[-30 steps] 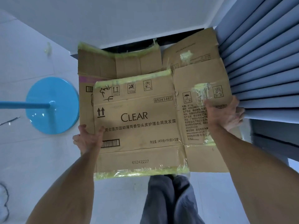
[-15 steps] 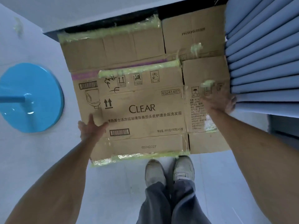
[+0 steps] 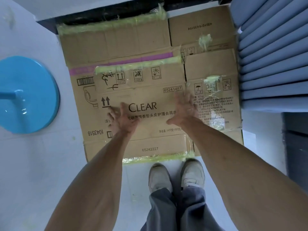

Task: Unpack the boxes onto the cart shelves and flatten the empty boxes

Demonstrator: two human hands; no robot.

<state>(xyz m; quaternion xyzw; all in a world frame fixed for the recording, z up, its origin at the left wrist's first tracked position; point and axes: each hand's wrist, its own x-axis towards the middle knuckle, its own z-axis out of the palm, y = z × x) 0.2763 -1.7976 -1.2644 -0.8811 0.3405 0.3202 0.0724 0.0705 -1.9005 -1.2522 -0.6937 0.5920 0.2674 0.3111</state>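
Pale floor (image 3: 41, 164) runs under everything, with a dark strip along the foot of the white wall at the top of the view. Flattened boxes lie stacked on it: the top box (image 3: 150, 130), printed CLEAR, rests on a wider lower box (image 3: 116, 42) that shows above it and at its left, and a third flat box (image 3: 200, 22) lies at the upper right of the CLEAR box. Yellow-green tape (image 3: 138, 64) lines the far edge of the top box, and more runs along its near edge. Right of the stack, blue pleated fabric (image 3: 273, 55) comes up against the cardboard's edge, leaving no gap on that side. Left of the stack a round blue base (image 3: 33, 100) with a blue pole sits just apart from it, with bare floor between. The near edge of the top box lies just ahead of the person's shoes (image 3: 176, 177), where the floor is open.

Both hands are over the printed face of the top box, inside its edges. The left hand (image 3: 124, 120) has its fingers spread, left of the word CLEAR. The right hand (image 3: 183, 110) is blurred, fingers extended, right of that word. Neither grip curls round any edge; whether the palms touch the cardboard cannot be told.
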